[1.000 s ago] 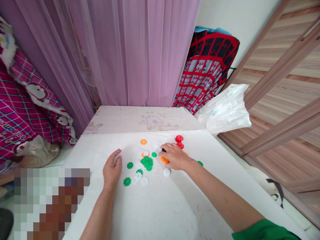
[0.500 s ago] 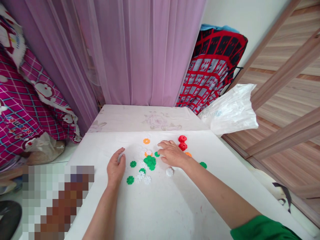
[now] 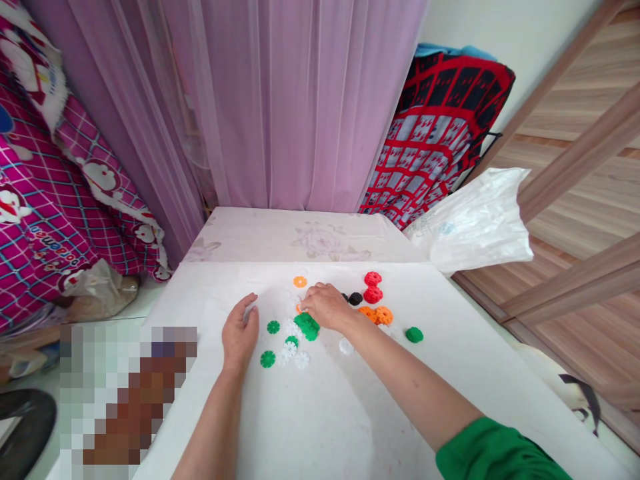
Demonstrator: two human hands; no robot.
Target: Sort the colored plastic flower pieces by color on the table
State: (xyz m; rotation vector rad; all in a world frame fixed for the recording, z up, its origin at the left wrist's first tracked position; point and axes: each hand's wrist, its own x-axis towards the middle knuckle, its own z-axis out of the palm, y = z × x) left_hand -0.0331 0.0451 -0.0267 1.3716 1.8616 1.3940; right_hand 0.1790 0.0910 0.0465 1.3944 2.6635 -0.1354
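Flower-shaped plastic discs are scattered over the white table. My left hand [image 3: 241, 337] rests at the left, thumb and fingers apart, with nothing in it. Close by lie a green disc [image 3: 273, 327] and another green disc [image 3: 268, 359]. Over the middle of the pile, my right hand [image 3: 327, 308] has its fingers curled down and together beside an orange disc [image 3: 299, 309]; the fingertips are partly hidden, and what they hold cannot be made out. Just below them is a heap of green discs [image 3: 307, 327]. White discs [image 3: 302, 360] lie nearer me.
Beyond and right of my right hand are black discs [image 3: 355, 299], red discs [image 3: 373, 294], orange discs [image 3: 383, 315] and a green stack [image 3: 414, 335]. A lone orange disc [image 3: 300, 282] lies farther back. A white plastic bag [image 3: 475, 220] stands by the table's right edge.
My right hand has moved left and curled its fingers over the pile, covering a small green disc. Black discs and more orange ones now show behind it. My left hand keeps its pose.
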